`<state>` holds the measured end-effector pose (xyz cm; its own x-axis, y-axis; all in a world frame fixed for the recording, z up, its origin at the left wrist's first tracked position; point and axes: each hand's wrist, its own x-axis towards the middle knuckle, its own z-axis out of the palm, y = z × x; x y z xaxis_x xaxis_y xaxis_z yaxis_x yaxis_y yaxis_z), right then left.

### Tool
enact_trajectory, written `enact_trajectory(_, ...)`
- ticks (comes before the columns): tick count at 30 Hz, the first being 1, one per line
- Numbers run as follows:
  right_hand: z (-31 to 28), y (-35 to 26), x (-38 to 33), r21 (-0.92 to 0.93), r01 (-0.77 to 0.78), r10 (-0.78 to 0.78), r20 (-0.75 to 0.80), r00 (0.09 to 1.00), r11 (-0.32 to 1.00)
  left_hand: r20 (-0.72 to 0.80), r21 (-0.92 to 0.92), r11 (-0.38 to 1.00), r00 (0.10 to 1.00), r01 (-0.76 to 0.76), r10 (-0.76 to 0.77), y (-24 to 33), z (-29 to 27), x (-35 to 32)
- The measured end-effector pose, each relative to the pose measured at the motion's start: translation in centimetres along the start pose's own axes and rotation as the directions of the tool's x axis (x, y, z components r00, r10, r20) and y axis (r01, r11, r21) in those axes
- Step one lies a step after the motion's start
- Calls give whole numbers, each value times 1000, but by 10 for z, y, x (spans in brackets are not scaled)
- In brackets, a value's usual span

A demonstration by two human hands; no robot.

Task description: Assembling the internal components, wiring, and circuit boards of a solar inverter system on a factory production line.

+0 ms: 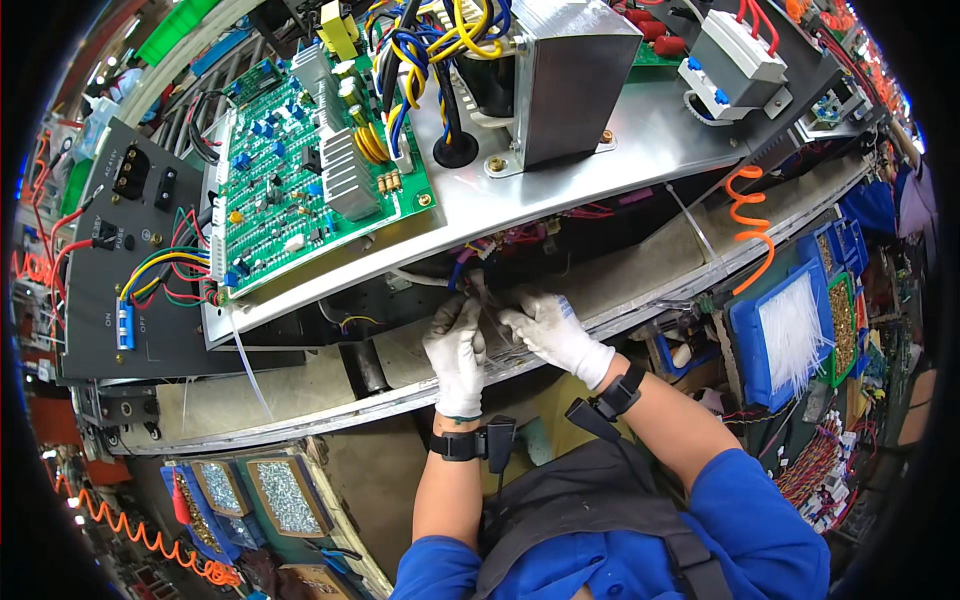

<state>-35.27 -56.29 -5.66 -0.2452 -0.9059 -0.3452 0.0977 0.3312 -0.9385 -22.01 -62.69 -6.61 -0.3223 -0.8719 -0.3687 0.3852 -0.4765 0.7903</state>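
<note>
Both my hands wear white gloves and work close together at the front edge of a metal chassis [590, 165]. My left hand [457, 345] has its fingers pinched together just below a small bundle of coloured wires [460, 272] that hangs out from under the chassis. To its right, my right hand [558, 335] is closed too, fingertips pointing toward the same bundle. A thin pale strip [483, 292] runs down from the wires between the hands. Its kind is hard to tell, and the fingers hide what they pinch. A green circuit board [290, 180] lies on the chassis to the left.
A black panel [130, 250] with a switch and sockets stands at the left. Right of me are a blue bin of white cable ties [792, 330] and bunched wires [815, 465]. An orange coiled hose [750, 225] hangs nearby. Parts trays [290, 497] sit lower left.
</note>
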Motion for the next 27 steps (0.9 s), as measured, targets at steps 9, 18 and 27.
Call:
enact_trajectory(9,-4,-12,-3,-291,251,-255,26,967,923,89,91,990,989,107,-115,10,-3,-10)
enact_trajectory(18,8,-25,-18,-655,443,-455,166,875,612,84,321,946,996,-50,24,15,-9,8)
enact_trajectory(27,-21,-3,7,-670,511,-563,165,810,539,797,522,-348,590,-779,-126,66,-11,-3)
